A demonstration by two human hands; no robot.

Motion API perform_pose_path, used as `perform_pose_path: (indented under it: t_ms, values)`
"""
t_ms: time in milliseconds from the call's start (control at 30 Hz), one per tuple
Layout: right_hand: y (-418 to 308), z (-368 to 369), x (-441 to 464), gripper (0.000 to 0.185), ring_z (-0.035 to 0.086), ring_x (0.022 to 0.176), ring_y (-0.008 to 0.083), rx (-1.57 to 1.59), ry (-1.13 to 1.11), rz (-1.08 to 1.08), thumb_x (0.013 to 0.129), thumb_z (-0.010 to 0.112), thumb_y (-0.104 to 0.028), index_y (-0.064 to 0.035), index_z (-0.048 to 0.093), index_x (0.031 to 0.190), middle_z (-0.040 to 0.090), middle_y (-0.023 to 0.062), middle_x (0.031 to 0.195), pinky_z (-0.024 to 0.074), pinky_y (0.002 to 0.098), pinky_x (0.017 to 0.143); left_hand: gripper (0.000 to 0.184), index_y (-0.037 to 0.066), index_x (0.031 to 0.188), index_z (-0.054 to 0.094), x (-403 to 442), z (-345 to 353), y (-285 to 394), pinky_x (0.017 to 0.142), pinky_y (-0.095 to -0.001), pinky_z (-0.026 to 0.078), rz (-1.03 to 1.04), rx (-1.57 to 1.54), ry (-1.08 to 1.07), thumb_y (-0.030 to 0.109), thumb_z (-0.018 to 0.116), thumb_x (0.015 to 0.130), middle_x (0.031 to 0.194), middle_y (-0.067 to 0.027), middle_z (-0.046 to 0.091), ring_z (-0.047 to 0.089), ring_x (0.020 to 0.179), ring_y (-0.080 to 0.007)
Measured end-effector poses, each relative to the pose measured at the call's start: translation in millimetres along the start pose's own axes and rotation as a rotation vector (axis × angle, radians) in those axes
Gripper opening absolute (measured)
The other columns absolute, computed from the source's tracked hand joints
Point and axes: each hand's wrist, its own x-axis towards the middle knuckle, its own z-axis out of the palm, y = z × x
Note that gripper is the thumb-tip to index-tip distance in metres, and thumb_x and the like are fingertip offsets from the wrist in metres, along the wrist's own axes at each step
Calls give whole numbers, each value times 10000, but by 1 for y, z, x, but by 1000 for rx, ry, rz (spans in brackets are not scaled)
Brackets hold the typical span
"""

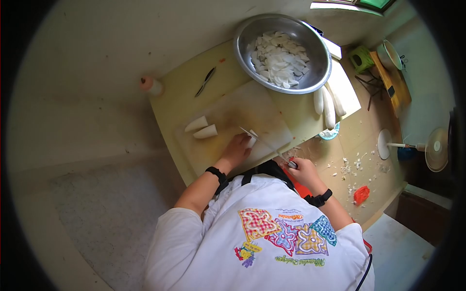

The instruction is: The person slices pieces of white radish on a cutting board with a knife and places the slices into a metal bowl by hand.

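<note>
My left hand [236,151] holds a white radish piece [252,139] down near the front edge of the cutting board [262,104]. In my right hand [303,170] is the handle of a knife [265,143], its blade reaching left and up to the radish piece. Two longer radish pieces [206,131] lie on the board to the left. A large metal bowl [241,53] at the back holds many white slices [284,60]. Several whole peeled radishes [328,107] rest on the table to the right of the board.
A peeler [206,81] lies on the table [182,68], with a pink-topped bottle [151,86] at its left edge. On the floor are a blue bowl [329,132], white scraps and a red bag [361,195]. A fan [436,150] stands at the right.
</note>
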Motion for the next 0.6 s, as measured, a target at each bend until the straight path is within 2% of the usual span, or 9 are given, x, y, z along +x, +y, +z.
perform_pose_path:
  t_ms: [200, 300, 533, 600]
  values:
    - [-4, 14, 20, 328, 626, 648, 368, -44, -35, 4, 842, 738, -350, -27, 681, 838, 636, 183, 689, 493, 431, 608, 509, 64, 1296, 552, 6, -12, 3, 1061, -462, 418, -38, -4, -106, 212, 661, 821, 1323, -188, 527, 489, 1229, -376]
    - [-2, 23, 25, 332, 629, 650, 371, 50, 2, -24, 843, 738, -348, -20, 680, 850, 639, 186, 694, 497, 431, 609, 526, 45, 1304, 559, 6, -11, 1, 1049, -456, 427, -16, -7, -90, 233, 683, 828, 1316, -184, 532, 483, 1221, -392]
    - [-7, 22, 29, 344, 630, 656, 375, -29, -43, 8, 851, 735, -355, -17, 673, 836, 635, 185, 685, 500, 436, 614, 487, 28, 1260, 576, 10, -6, -2, 1039, -474, 426, -21, 21, -104, 236, 676, 831, 1283, -200, 537, 489, 1201, -401]
    - [-5, 23, 29, 341, 618, 644, 385, -27, 1, -67, 852, 735, -347, -14, 662, 828, 622, 191, 670, 492, 444, 607, 518, 9, 1271, 545, 11, -2, -2, 1005, -483, 435, 41, 27, 10, 209, 663, 809, 1240, -201, 542, 497, 1181, -395]
